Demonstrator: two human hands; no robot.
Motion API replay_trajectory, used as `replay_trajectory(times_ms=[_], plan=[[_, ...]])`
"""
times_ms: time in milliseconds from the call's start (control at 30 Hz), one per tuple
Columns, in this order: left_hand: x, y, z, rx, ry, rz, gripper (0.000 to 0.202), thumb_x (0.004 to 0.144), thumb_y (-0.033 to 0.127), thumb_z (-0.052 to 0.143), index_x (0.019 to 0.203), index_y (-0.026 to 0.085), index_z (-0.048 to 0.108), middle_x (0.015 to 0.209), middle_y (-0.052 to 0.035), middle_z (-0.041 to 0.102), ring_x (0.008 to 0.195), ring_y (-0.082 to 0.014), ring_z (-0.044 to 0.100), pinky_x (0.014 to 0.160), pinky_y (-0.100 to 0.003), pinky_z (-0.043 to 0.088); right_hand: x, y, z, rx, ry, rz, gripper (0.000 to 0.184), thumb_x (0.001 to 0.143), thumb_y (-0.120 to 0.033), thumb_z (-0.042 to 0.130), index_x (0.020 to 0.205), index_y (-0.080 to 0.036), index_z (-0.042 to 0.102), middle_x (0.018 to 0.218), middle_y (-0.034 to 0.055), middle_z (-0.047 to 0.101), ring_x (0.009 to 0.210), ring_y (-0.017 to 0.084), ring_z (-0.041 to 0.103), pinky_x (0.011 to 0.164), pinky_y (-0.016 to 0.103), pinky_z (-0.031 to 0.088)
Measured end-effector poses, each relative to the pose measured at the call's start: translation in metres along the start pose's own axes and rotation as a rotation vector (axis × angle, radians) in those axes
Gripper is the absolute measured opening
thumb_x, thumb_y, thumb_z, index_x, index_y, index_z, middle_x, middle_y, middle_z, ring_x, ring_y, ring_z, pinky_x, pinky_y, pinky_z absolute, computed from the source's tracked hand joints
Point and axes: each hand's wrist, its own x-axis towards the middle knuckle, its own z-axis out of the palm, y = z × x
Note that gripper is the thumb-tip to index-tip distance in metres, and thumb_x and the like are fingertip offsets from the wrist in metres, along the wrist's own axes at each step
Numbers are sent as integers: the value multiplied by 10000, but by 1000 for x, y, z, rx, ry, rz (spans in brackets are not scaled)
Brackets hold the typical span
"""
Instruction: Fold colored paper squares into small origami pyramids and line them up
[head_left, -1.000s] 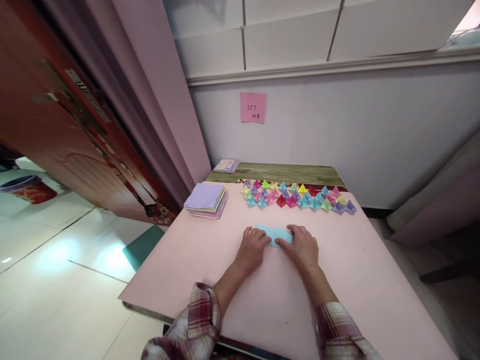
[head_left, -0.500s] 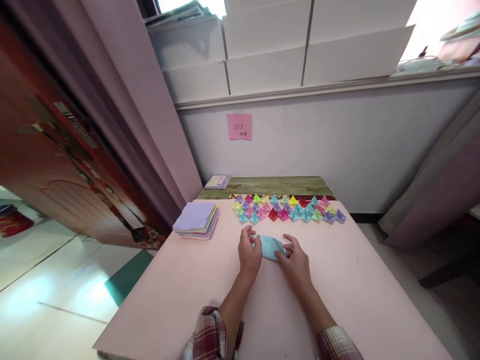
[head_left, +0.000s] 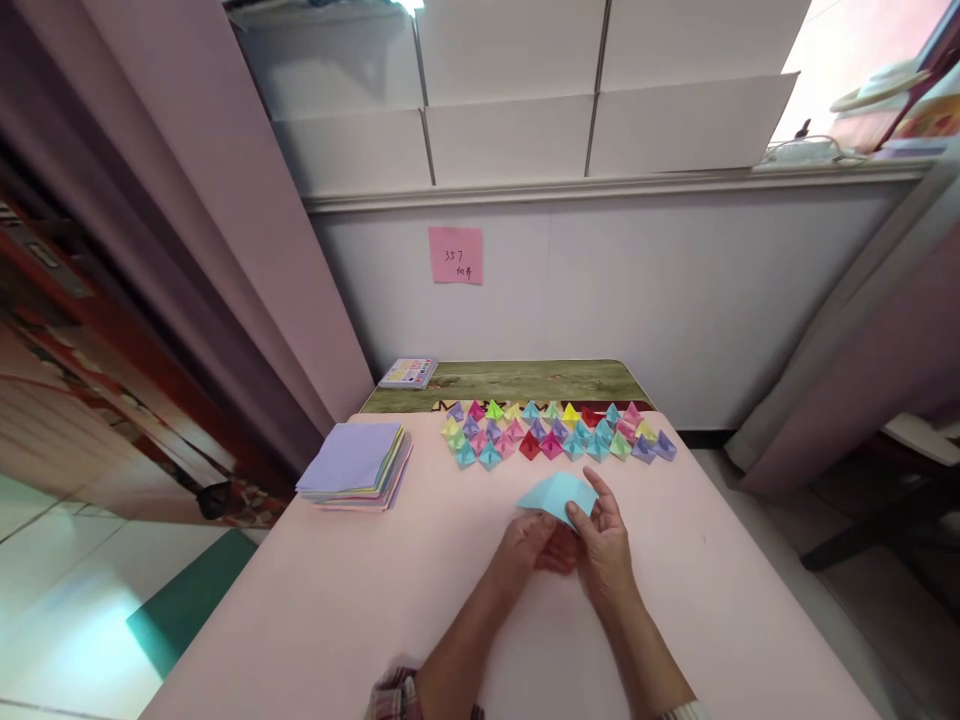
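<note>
A light blue sheet of origami paper [head_left: 557,492] is raised off the table between my hands, bent along a crease with its left corner pointing out. My right hand [head_left: 606,545] pinches its right side, thumb on top and the index finger stretched up behind the edge. At the lower edge, my left hand [head_left: 529,548] has its thumb against the paper; its other fingers curl underneath and look slightly blurred. Just beyond the hands stand rows of small folded paper boats [head_left: 551,443] in many colours.
To the left is a stack of coloured paper squares [head_left: 352,458], purple on top. A printed packet [head_left: 409,373] lies at the far left corner of the pink-covered table [head_left: 315,620]. A pink note [head_left: 456,255] is stuck on the wall.
My left hand has shifted from the paper's left side to its lower edge. The paper has been turned and lifted, its left corner now free. The head view has swung slightly right.
</note>
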Motion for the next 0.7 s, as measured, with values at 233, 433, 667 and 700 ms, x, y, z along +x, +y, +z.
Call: replay_trajectory(times_ms=[233,433,667,700], plan=[[12,1,-6,-254,220,199,352,700,366,781,934,116,700,924,-108,733,863,-232,677,849,-362,508,-9,-6,5,-43,-163,23,669,765,-392,719,1356,-233,449,846,10,635,756,170,614,697,289,523],[15,-2,-24,-306,421,206,312,663,334,800,874,131,693,816,-56,730,715,-190,667,694,-317,523,-11,-2,-2,-256,-310,-125,403,862,-273,519,1261,-236,561,785,-4,595,688,148,573,685,285,500],[15,0,-26,-201,386,183,312,662,345,796,849,115,697,774,-58,721,673,-172,645,649,-283,510,-7,4,-4,-421,-344,-225,401,758,-160,509,1107,-265,677,929,35,616,679,139,555,557,236,462],[15,0,-25,-179,379,171,306,664,353,793,832,116,697,739,-49,712,636,-163,633,619,-276,503,-6,4,-5,-425,-343,-224,388,753,-156,519,1085,-263,688,943,39,622,687,141,564,566,238,468]])
